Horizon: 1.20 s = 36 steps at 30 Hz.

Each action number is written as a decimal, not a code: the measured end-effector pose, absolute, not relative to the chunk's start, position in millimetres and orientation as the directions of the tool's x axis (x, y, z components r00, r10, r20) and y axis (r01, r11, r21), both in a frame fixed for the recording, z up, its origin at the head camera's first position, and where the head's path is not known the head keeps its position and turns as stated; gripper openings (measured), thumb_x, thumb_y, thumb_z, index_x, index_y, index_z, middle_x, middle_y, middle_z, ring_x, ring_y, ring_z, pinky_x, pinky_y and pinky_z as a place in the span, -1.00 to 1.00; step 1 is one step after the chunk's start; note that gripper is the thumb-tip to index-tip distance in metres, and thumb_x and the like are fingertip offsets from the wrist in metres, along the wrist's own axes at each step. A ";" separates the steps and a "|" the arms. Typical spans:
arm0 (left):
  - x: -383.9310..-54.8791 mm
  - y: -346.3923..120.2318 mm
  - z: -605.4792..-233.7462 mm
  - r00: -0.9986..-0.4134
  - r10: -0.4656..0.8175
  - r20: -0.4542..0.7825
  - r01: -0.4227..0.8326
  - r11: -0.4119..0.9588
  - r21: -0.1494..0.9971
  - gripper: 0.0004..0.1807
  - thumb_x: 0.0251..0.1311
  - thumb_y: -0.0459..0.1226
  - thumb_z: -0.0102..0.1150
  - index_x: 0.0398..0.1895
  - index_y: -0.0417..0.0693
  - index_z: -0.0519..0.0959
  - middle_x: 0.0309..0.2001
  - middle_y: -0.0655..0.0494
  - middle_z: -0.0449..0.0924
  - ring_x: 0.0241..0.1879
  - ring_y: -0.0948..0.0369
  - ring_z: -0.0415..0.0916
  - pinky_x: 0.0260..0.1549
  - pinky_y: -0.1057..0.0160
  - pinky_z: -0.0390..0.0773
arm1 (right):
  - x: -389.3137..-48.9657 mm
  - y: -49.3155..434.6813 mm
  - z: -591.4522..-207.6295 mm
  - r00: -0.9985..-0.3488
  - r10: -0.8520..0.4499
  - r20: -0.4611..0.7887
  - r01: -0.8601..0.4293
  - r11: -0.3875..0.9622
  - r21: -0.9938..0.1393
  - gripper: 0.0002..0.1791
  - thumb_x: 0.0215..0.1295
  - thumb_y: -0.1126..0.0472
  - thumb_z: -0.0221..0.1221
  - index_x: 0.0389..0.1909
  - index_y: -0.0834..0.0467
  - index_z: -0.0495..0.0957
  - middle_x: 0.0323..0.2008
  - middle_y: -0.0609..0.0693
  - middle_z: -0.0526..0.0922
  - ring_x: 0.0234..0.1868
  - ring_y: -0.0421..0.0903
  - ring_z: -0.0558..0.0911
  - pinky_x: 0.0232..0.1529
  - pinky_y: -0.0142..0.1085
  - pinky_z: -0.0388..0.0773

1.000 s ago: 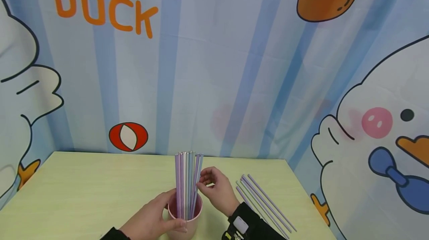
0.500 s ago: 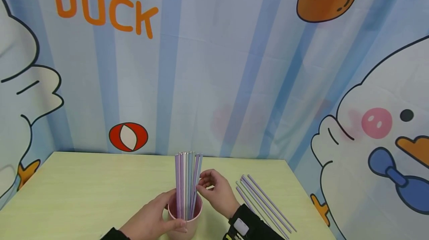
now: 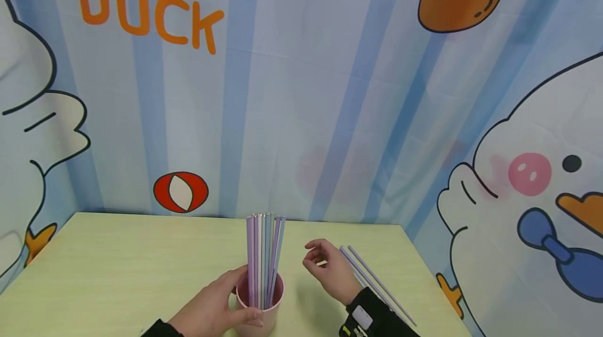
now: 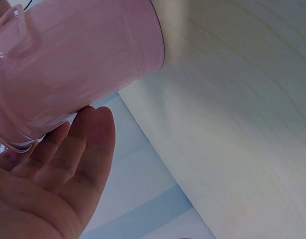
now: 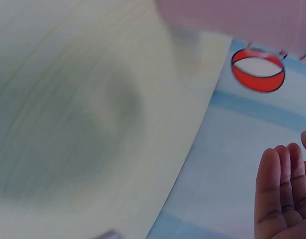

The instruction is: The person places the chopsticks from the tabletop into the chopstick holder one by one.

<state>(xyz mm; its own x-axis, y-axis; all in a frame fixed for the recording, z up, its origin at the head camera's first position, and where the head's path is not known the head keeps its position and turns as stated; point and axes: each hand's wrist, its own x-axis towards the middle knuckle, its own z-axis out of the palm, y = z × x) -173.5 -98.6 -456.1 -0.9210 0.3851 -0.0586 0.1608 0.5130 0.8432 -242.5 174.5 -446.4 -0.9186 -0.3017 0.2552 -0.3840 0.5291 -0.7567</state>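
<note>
straws (image 3: 261,259) in cup (image 3: 268,321) left grip (image 3: 216,303) holds, right grip (image 3: 333,273) loose, pale table (image 3: 141,264), striped backdrop (image 3: 292,117)

Drew right hand (image 3: 333,272) away from the standing straws (image 3: 261,261), now apart from its fingertips; covered more loose straws (image 3: 377,279) behind its fingers.

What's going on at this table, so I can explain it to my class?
A person's left hand grips a pink cup, with a bundle of thin sticks, perhaps straws, standing in it. The right hand is raised over the table between the cup and a few loose sticks lying to the right, and appears to hold nothing. The right forearm partly hides the loose sticks, so their number can't be told.
</note>
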 end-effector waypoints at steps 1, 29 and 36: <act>-173.2 -98.8 -455.9 -0.921 0.386 -0.056 0.164 0.514 0.842 0.07 -0.18 0.25 0.36 0.46 0.12 0.22 0.15 0.10 0.43 0.04 0.08 0.40 0.13 -0.34 0.33 | -243.9 180.7 -448.9 -0.920 -0.298 0.254 -0.383 0.551 -0.742 -0.74 0.30 0.31 0.24 -0.01 0.18 0.52 -0.30 -0.02 0.62 -0.25 -0.10 0.61 -0.25 -0.17 0.61; -173.5 -97.5 -455.2 -0.925 0.373 -0.078 0.144 0.531 0.835 0.06 -0.20 0.26 0.35 0.44 0.12 0.24 0.13 0.11 0.46 0.01 0.07 0.41 0.10 -0.43 0.27 | -253.5 254.7 -487.4 -0.960 -0.261 0.105 -0.279 0.929 -0.244 -0.92 0.12 0.34 0.34 -0.35 0.19 0.69 -0.55 -0.10 0.51 -0.53 -0.17 0.46 -0.49 -0.23 0.42; -173.2 -97.3 -455.0 -0.926 0.370 -0.078 0.141 0.530 0.836 0.05 -0.19 0.26 0.34 0.44 0.12 0.24 0.16 0.09 0.45 0.04 0.06 0.40 0.11 -0.44 0.24 | -251.9 256.2 -493.1 -0.932 -0.328 0.152 -0.350 0.924 -0.154 -0.74 0.07 0.33 0.35 -0.64 0.08 0.47 -0.67 -0.15 0.36 -0.63 -0.21 0.32 -0.57 -0.29 0.30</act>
